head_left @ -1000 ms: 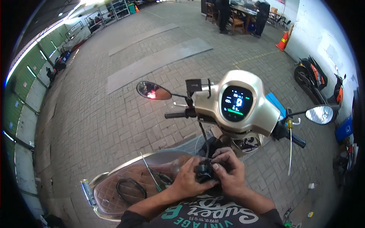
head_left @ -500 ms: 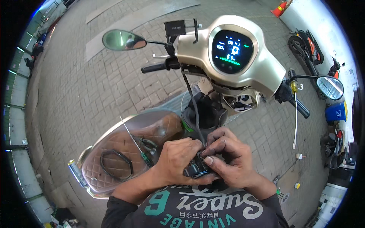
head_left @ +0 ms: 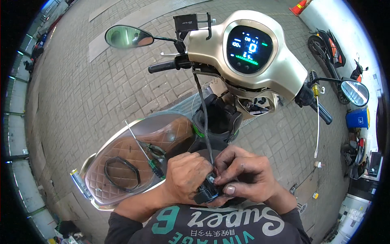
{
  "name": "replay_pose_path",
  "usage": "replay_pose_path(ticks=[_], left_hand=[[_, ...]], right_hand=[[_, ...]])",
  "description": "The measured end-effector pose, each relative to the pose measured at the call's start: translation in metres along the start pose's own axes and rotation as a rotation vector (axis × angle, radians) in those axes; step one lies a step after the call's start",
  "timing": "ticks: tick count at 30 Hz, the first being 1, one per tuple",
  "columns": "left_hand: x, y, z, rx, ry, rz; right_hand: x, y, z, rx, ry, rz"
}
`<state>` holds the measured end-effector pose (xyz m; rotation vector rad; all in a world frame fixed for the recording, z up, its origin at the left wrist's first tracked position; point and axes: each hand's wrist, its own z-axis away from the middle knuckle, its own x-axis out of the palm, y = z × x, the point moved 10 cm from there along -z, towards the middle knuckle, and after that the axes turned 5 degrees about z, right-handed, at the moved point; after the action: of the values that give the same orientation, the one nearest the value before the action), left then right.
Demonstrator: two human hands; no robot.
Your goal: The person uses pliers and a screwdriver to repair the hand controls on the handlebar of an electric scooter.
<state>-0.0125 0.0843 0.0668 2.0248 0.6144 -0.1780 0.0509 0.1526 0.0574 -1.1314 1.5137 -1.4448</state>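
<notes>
My left hand is closed around a small black plastic housing held just in front of my shirt. A dark sheathed cable comes down from below the scooter's handlebar and ends at the housing. My right hand is at the housing's right side, its fingers bent and fingertips drawn together at the cable end. Whatever those fingertips pinch is too small to make out. The housing's underside is hidden by my left hand.
A gold scooter front with a lit display stands ahead. On the brown quilted seat lie a green-handled screwdriver, pliers and a black ring. A yellow-handled screwdriver hangs by the right grip.
The housing has tilted and sits slightly lower and left. My right thumb has drawn down off the housing, while my left hand keeps its hold. The whole view has shifted a little.
</notes>
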Motion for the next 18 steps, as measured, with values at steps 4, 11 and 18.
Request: replay_pose_path(ticks=[4,11,18], left_hand=[[0.010,-0.002,0.001,0.021,-0.065,0.010],[0.007,0.004,-0.002,0.053,-0.071,-0.006],[0.011,0.002,-0.005,0.025,-0.075,0.001]], right_hand=[[0.003,0.005,0.001,0.023,-0.064,0.026],[0.001,0.001,0.003,-0.006,-0.056,-0.036],[-0.011,0.006,0.003,0.063,0.114,0.129]])
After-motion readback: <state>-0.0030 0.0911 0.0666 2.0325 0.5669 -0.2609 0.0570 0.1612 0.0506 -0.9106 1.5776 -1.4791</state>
